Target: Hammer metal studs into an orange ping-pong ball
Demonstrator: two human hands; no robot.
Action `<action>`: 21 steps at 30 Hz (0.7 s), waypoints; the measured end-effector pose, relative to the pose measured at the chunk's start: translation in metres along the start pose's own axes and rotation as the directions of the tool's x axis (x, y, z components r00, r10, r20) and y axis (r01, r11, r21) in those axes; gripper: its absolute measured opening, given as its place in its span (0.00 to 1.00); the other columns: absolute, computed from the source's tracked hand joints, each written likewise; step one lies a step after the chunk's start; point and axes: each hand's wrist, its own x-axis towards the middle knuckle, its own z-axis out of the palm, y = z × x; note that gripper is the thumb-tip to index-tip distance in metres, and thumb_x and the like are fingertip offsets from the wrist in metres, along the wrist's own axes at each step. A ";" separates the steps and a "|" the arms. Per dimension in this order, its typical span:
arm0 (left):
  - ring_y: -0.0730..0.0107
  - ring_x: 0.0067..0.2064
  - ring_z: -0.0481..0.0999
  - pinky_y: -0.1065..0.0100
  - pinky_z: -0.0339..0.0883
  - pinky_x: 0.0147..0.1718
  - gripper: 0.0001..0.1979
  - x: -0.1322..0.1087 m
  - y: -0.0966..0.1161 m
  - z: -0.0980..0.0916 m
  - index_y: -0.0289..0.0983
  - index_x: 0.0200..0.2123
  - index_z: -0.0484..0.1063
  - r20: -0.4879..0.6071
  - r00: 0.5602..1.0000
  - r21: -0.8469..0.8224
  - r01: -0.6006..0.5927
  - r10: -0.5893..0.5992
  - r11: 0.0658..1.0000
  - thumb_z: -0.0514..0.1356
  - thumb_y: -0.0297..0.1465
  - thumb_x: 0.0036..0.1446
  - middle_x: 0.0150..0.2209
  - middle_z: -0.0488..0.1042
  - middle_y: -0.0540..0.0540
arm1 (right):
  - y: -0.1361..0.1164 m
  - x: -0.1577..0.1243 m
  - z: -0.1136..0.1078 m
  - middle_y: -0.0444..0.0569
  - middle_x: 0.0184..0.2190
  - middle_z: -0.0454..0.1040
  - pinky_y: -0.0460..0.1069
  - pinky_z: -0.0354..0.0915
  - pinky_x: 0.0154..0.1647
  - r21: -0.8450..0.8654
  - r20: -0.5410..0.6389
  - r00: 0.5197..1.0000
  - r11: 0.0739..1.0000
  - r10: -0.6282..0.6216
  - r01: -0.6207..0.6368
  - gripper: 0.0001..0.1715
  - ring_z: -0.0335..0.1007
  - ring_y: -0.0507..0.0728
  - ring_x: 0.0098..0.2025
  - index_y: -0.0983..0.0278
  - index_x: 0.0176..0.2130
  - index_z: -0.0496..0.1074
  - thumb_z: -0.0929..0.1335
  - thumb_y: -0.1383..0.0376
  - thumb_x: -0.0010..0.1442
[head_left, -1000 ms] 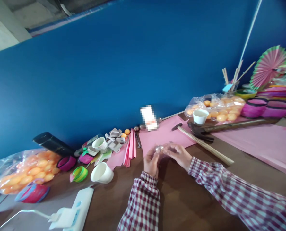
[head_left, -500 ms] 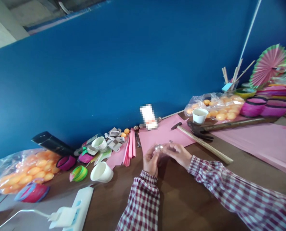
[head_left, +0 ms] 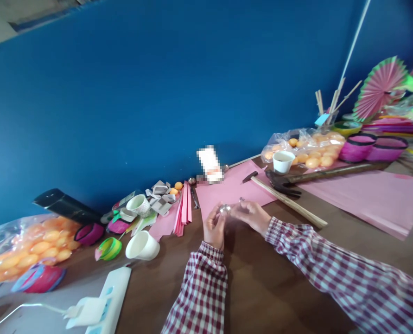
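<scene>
My left hand is closed, its thumb and fingers pinching a shiny silver ball over the table. Close by on the right, my right hand is also closed, with its fingertips beside the ball. A small silvery piece pokes up from the right fingers, too small to name. Beyond both hands lies a pink paper sheet. A wooden-handled hammer rests partly on that sheet, to the right of my right hand.
A claw hammer, a white cup and a bag of orange balls lie to the right. On the left are another white cup, folded pink strips, a power strip and more bagged balls. A blue partition stands behind.
The view has shifted slightly, so everything sits a little further left and higher. Both hands keep their hold close together, and the small silvery piece shows more clearly above the right fingers.
</scene>
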 end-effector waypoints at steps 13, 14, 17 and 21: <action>0.64 0.40 0.73 0.62 0.64 0.42 0.21 0.000 -0.001 0.002 0.37 0.44 0.68 -0.023 0.999 0.048 -0.042 0.043 0.998 0.62 0.33 0.43 0.40 0.73 0.43 | 0.005 0.002 0.001 0.45 0.28 0.72 0.49 0.64 0.37 0.084 -0.019 0.998 0.995 -0.052 0.053 0.13 0.68 0.51 0.32 0.65 0.31 0.67 0.68 0.59 0.45; 0.64 0.40 0.73 0.62 0.64 0.42 0.21 0.000 -0.002 0.002 0.37 0.44 0.69 -0.024 0.999 0.046 -0.043 0.045 0.998 0.62 0.33 0.43 0.40 0.74 0.43 | 0.005 0.002 0.001 0.45 0.28 0.72 0.49 0.64 0.36 0.056 -0.022 0.998 0.997 -0.058 0.059 0.13 0.68 0.51 0.31 0.65 0.30 0.67 0.68 0.59 0.46; 0.63 0.42 0.72 0.61 0.63 0.43 0.20 0.001 -0.002 0.001 0.36 0.43 0.69 -0.018 0.999 0.041 -0.038 0.039 0.998 0.61 0.33 0.44 0.41 0.73 0.42 | 0.002 0.001 0.000 0.46 0.27 0.72 0.49 0.64 0.37 -0.005 -0.020 0.998 0.999 -0.052 0.052 0.12 0.68 0.52 0.32 0.66 0.29 0.69 0.67 0.59 0.47; 0.63 0.44 0.71 0.59 0.61 0.46 0.21 0.002 -0.003 -0.001 0.34 0.45 0.67 -0.008 1.000 0.037 -0.029 0.029 0.999 0.60 0.33 0.45 0.42 0.72 0.41 | 0.000 0.000 0.000 0.46 0.25 0.72 0.50 0.63 0.38 -0.032 0.011 0.999 0.998 -0.047 0.048 0.13 0.68 0.54 0.34 0.66 0.29 0.70 0.66 0.58 0.48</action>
